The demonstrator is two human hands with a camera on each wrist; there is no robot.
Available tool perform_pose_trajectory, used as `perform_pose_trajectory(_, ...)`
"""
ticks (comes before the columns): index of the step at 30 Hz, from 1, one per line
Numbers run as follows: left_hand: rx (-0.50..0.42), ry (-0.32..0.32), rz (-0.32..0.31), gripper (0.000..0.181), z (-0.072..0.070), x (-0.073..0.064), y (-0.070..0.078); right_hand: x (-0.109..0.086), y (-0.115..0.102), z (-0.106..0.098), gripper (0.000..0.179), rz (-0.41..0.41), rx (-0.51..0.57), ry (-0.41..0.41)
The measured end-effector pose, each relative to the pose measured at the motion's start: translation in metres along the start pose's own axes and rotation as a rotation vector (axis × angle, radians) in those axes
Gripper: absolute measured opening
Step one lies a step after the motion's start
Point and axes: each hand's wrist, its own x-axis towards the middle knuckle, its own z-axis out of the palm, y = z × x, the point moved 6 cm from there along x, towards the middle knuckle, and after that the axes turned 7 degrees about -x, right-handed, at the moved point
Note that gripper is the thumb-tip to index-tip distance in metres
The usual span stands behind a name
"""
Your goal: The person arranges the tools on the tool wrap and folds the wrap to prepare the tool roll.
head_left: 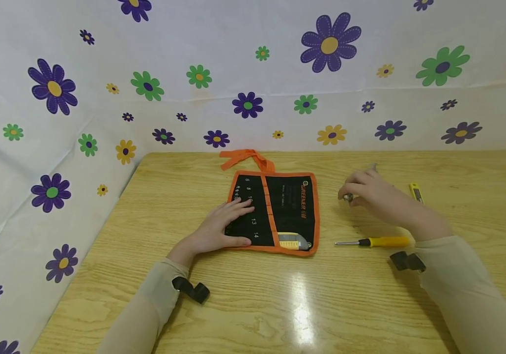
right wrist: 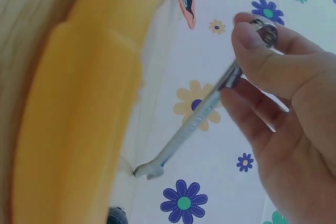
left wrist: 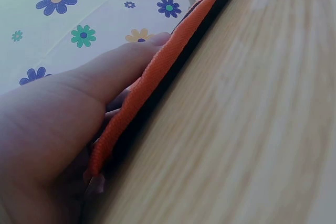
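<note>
A black tool pouch [head_left: 290, 194] with orange edging lies spread on the table, size numbers printed on its left flap. My left hand [head_left: 215, 225] rests on that flap with the fingers extended; in the left wrist view the thumb [left wrist: 118, 69] lies along the orange edge. A utility knife [head_left: 295, 241] sits in the pouch's lower right pocket. Right of the pouch, my right hand [head_left: 379, 196] pinches a silver combination wrench [right wrist: 191, 121] near its ring end, above the table. The wrench's open end points down in the right wrist view.
A yellow-handled screwdriver [head_left: 385, 241] lies beside my right wrist, its tip toward the pouch. A small yellow item [head_left: 415, 192] lies behind the right forearm. Orange ties [head_left: 246, 156] stretch behind the pouch. A flower-patterned cloth [head_left: 217, 59] hangs along the table's back and left.
</note>
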Motion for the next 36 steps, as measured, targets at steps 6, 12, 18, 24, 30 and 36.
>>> perform_pose_trajectory(6, -0.004, 0.002, 0.003, 0.078, 0.0, 0.0, 0.0, 0.004, -0.002, -0.009, 0.033, -0.012, 0.042, 0.103)
perform_pose_trajectory(12, -0.002, 0.002, 0.004, 0.078, -0.001, 0.0, 0.001, 0.006, -0.004, -0.023, 0.03, 0.046, -0.032, 0.219)
perform_pose_trajectory(18, 0.001, 0.003, 0.003, 0.078, -0.001, 0.0, 0.001, 0.004, 0.001, -0.033, 0.018, 0.282, -0.004, 0.192)
perform_pose_trajectory(24, -0.007, 0.003, 0.001, 0.078, 0.0, 0.0, 0.001, 0.002, -0.004, -0.044, 0.024, 0.268, -0.083, 0.336)
perform_pose_trajectory(30, -0.003, 0.004, 0.003, 0.077, 0.0, 0.0, 0.0, -0.001, -0.002, -0.051, 0.028, 0.314, -0.101, 0.46)
perform_pose_trajectory(36, -0.002, 0.006, 0.003, 0.078, 0.0, 0.0, 0.0, -0.004, 0.001, -0.058, 0.026, 0.412, -0.014, 0.546)
